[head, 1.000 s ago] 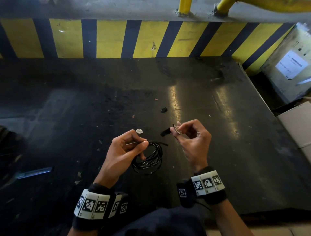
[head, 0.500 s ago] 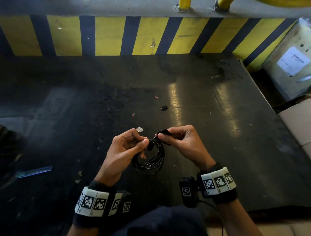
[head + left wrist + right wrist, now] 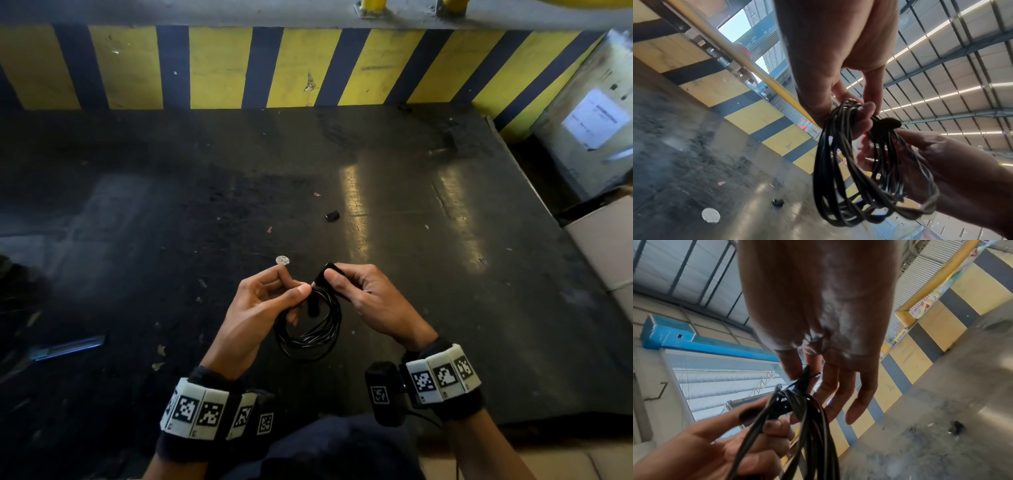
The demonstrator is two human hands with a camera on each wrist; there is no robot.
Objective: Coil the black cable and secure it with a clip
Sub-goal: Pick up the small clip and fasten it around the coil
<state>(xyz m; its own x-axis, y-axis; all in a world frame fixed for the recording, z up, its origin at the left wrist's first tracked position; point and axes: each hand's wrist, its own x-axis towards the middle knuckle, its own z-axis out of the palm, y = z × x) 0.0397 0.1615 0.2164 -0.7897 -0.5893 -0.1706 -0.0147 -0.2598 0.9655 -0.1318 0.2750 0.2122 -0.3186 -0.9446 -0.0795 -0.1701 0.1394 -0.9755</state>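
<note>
The left hand (image 3: 260, 308) pinches the top of the coiled black cable (image 3: 308, 329), which hangs above the counter (image 3: 445, 274). The right hand (image 3: 370, 294) pinches a black clip (image 3: 323, 272) at the coil's top, touching it.

- The head view is dim; the dark table (image 3: 445, 274) shows two pale streaks of glare right of centre, and its left side sinks into shadow.
- The striped wall (image 3: 222, 68) bows at the edges.
- Both wrist views are backlit by a bright roof (image 3: 962, 56), leaving the hands shadowed and soft with blur.
</note>
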